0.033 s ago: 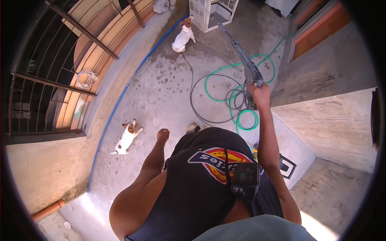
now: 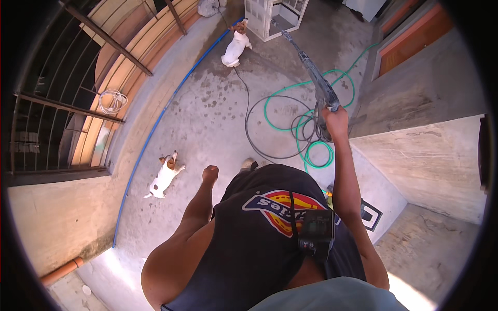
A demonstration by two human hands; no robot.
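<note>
My right hand (image 2: 336, 120) is wrapped round the grip of a dark pressure washer gun (image 2: 317, 75). The gun's long barrel points ahead and slightly left, its tip close to a white-framed cabinet (image 2: 265, 20) with an open front. My left hand (image 2: 210, 174) hangs low beside my body, its fingers curled into a loose fist with nothing visible in it. To the left of that fist, a white dog with brown patches (image 2: 163, 179) faces ahead on the concrete floor (image 2: 207, 119). A second white and brown dog (image 2: 236, 49) sits near the cabinet.
A green hose (image 2: 319, 155) and a black hose (image 2: 248, 111) lie coiled on the floor below the gun. Along the left wall runs a blue pipe (image 2: 150, 136), under a barred window (image 2: 67, 106). A low wall (image 2: 425, 155) stands to my right.
The nearer dog has shifted very slightly, its head a little up and to the right. The farther dog's head has moved slightly. My hands and the gun hold still.
</note>
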